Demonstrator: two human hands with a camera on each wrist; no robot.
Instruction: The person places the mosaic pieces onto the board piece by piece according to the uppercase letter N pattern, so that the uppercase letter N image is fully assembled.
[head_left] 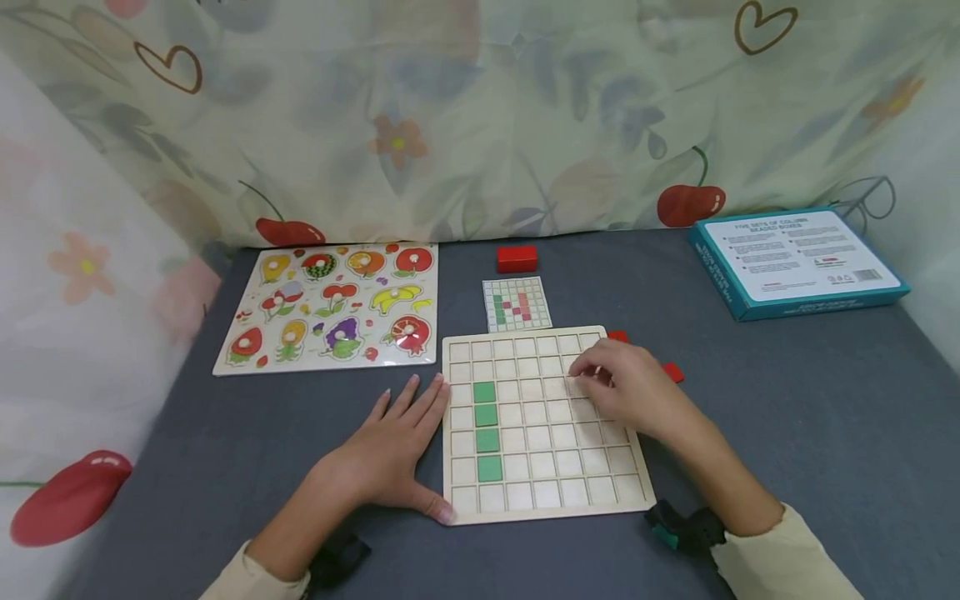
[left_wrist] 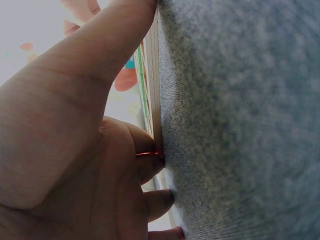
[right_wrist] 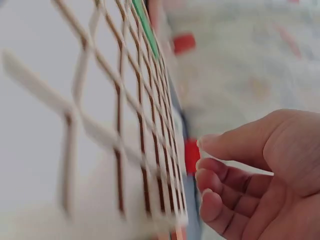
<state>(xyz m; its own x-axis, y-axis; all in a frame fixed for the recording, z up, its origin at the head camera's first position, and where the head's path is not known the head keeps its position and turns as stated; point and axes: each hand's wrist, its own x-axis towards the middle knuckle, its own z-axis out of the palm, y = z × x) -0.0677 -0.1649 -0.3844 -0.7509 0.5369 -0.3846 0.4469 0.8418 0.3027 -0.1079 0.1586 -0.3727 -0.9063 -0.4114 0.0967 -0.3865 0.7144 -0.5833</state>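
Observation:
A pale wooden grid board (head_left: pixel 536 483) lies on the cloth, with several green squares (head_left: pixel 487 439) in a column near its left side. My left hand (head_left: pixel 393 454) rests flat at the board's left edge, fingers spread and thumb at the lower corner. In the left wrist view, its fingertips (left_wrist: pixel 157 205) meet the cloth beside the board's edge. Over the board's upper right is my right hand (head_left: pixel 626 383), fingers loosely bent, no piece visible between the tips. Beyond those tips in the right wrist view shows a red block (right_wrist: pixel 192 157).
Past the board lie a small patterned grid card (head_left: pixel 517 304) and a red block (head_left: pixel 517 259). A fruit puzzle board (head_left: pixel 352 333) is at left, a teal-edged box (head_left: pixel 806 258) at back right. Red pieces (head_left: pixel 672 372) show behind the right hand. A curtain (head_left: pixel 480 150) hangs behind.

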